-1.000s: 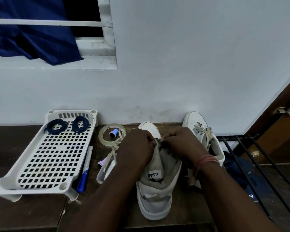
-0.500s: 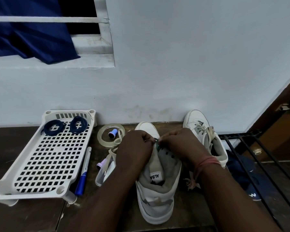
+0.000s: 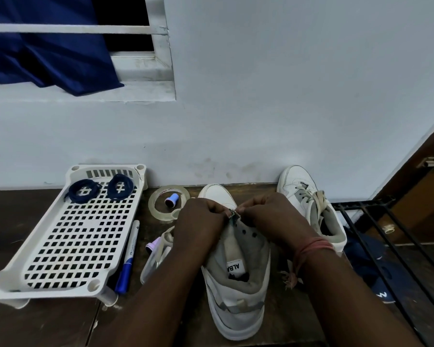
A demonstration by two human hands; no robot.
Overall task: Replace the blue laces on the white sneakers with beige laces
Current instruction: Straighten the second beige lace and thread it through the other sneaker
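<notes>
Both hands meet over the near sneaker [image 3: 236, 304] on the desk [image 3: 48, 321], hiding its lower eyelets. The left hand [image 3: 198, 221] and right hand [image 3: 273, 219] each pinch something small at the tongue's front; what it is I cannot tell. The sneaker's long axis runs away from the person, toe to the wall, heel near. A beige lace [image 3: 161, 249] lies partly hidden beside the left arm. The second sneaker [image 3: 301, 194], laced beige, stands right, toe also to the wall. 2 blue laces [image 3: 100, 190] lie coiled on the tray [image 3: 68, 246].
</notes>
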